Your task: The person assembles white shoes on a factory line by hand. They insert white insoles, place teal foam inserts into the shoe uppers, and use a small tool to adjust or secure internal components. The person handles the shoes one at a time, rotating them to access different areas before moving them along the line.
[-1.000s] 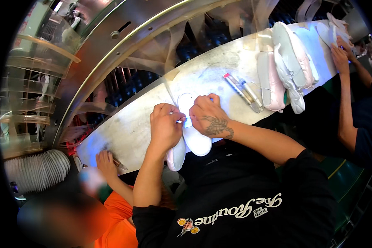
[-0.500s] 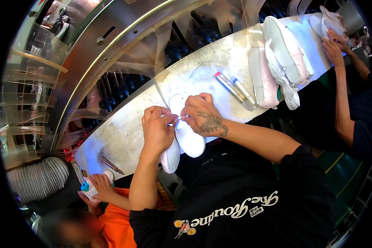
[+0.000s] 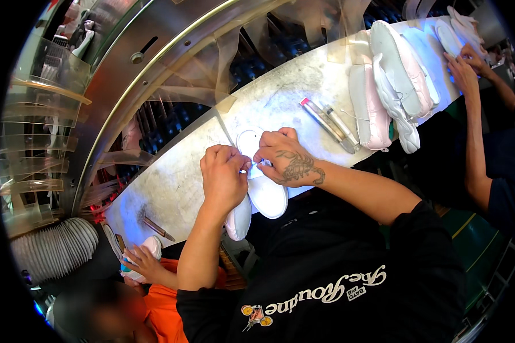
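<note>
A white shoe piece [image 3: 269, 198], sole-shaped, lies on the pale worktable in front of me, its middle partly covered by my hands. Beside it on the left is a pale pink and white shoe [image 3: 238, 222], mostly behind my left hand and wrist. Over the white piece, my left hand [image 3: 225, 173] is closed in a pinch, thumb against curled fingers. My right hand [image 3: 285, 158], also pinching, meets it from the right, fingertips almost touching. Something small and whitish is at the fingertips, too small to name.
Several pink-and-white shoes [image 3: 392, 86] stand at right, near two slim pen-like tools [image 3: 330, 124]. A brown-handled tool [image 3: 158, 228] lies at left. Clear plastic strips [image 3: 214, 80] hang from a curved metal machine [image 3: 154, 54] behind the table [image 3: 180, 171]. Co-workers handle shoes at both sides.
My hands stay pinched over the white piece, with only a slight shift in view. The co-worker at left has turned a shoe, and the hand now covers more of its blue part.
</note>
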The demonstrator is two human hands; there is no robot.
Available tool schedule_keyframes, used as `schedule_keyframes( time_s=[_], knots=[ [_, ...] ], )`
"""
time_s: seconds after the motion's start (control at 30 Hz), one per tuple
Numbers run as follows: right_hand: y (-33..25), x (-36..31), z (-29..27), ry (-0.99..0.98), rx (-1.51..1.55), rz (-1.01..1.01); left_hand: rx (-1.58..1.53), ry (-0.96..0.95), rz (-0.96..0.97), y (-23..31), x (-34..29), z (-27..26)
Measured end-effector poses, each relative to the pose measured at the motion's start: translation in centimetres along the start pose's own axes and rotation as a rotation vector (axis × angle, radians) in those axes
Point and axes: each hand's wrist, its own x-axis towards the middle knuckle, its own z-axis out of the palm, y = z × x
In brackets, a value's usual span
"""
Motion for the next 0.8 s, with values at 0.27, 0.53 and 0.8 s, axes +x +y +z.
schedule_keyframes(
  time_s=[0.27, 0.53, 0.8],
  knots=[
    [0.1, -0.3, 0.6, 0.035, -0.031, -0.043, -0.001, -0.003, 0.013, 0.3, -0.1, -0.2],
    [-0.6, -0.3, 1.0, 0.108, -0.085, -0.026, 0.022, 0.014, 0.034, 0.8, 0.0, 0.3],
    [-0.8, -0.4, -0.1, 0.010, 0.005, 0.081, -0.107, 0.033, -0.010, 0.4, 0.0, -1.0]
  ],
)
